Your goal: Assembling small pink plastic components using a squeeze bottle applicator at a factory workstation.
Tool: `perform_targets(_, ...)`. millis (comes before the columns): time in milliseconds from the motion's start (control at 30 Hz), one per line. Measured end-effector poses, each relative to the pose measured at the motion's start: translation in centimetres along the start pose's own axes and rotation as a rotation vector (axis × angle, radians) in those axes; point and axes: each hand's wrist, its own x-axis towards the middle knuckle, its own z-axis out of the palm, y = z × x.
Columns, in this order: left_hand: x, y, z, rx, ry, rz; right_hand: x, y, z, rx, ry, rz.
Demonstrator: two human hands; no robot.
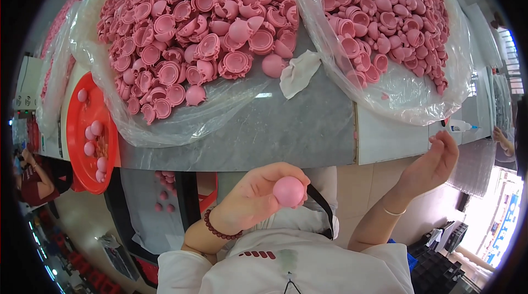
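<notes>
In front of my body, below the table edge, my left hand (256, 195) is closed around a smooth pink ball (289, 191). A beaded bracelet circles that wrist. My right hand (432, 165) is raised off to the right, its fingers loosely curved and nothing visible in it. It is near the table's right part. Beyond my hands, a large heap of pink half-shells (203, 35) lies on clear plastic sheeting. Another heap of pink shell pieces (385, 13) fills a plastic bag at the right. One rounded pink piece (273, 66) rests beside a crumpled white cloth (300, 74).
A red tray (82, 129) with several pink balls stands at the left. The grey tabletop (297, 129) runs in front of me. A small white bottle (461, 125) with a blue tip lies at the right. Other people are at the far left and right edges.
</notes>
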Motion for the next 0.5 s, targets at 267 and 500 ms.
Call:
perform_targets(267, 0.0, -0.4, 0.7, 0.180, 0.077, 0.211, -1.1, -3.3, 7.8, -0.185, -0.858, -0.370)
perform_targets(500, -0.7, 0.2, 0.3, 0.546, 0.087, 0.517, -3.4, -3.6, 12.5, -0.248, -0.931, -0.335)
